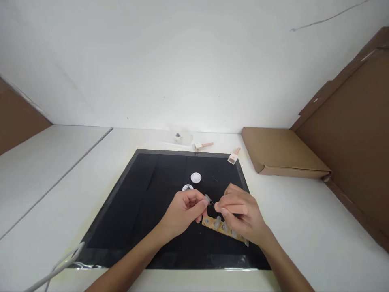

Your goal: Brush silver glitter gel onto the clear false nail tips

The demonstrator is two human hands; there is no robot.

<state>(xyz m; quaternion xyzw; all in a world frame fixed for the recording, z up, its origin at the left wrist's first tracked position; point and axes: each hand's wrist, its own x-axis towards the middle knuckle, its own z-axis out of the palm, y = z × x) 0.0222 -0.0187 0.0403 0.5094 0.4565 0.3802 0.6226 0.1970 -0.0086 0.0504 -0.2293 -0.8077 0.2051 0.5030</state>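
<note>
My left hand (188, 209) is closed, with thumb and fingertips pinching a clear, curved false nail (209, 199). My right hand (243, 209) wraps round the peach handle of a small brush (232, 208), whose dark tip points at the false nail. Whether the bristles touch it is too small to tell. Below both hands lies a yellow wavy-edged nail stand (209, 222), carrying several clear false nails (217, 222) in a row; my right hand hides part of it. Just beyond my left hand, a small round tin (187, 187) with something dark inside is partly covered.
A white round lid (196, 177) rests on the black mat (133, 202). Behind are two small bottles with peach handles (198, 146) (233, 157), plus a clear piece with a grey knob (178, 137). Cardboard box (285, 152) stands right; white cable (57, 269) crosses front left.
</note>
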